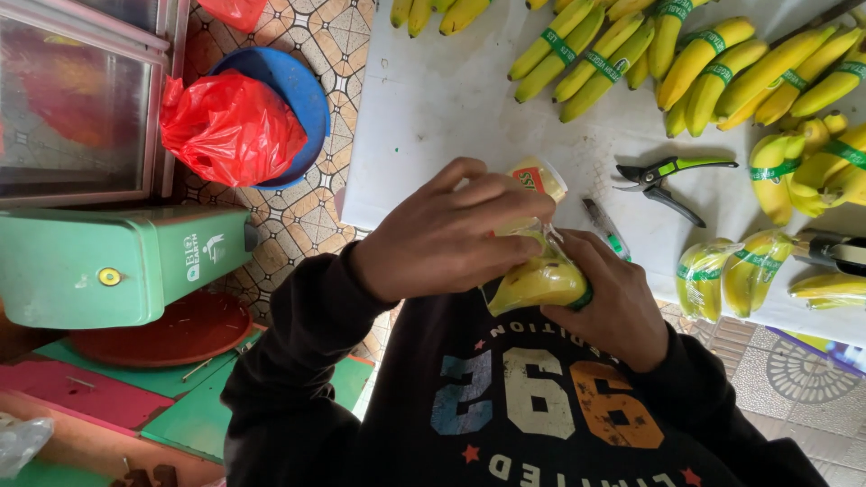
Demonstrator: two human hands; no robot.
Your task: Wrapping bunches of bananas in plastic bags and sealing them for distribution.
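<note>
Setting: small fruit-packing or market stall work area.

White table (pixel 433 99) covered with banded banana bunches (pixel 722 68), some already in clear bags (pixel 713 275); pruning shears (pixel 667 176) and a marker pen (pixel 606 230) lie among them. Patterned tile floor (pixel 316 234), blue basin (pixel 302 99) holding a red plastic bag (pixel 230 126), green box-shaped unit (pixel 117 266) beside a red round tray (pixel 171 329).

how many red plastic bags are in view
2. One full red plastic bag sits in the blue basin on the tiled floor. A second red bag is cut off by the top edge. Others may lie out of frame.
</note>
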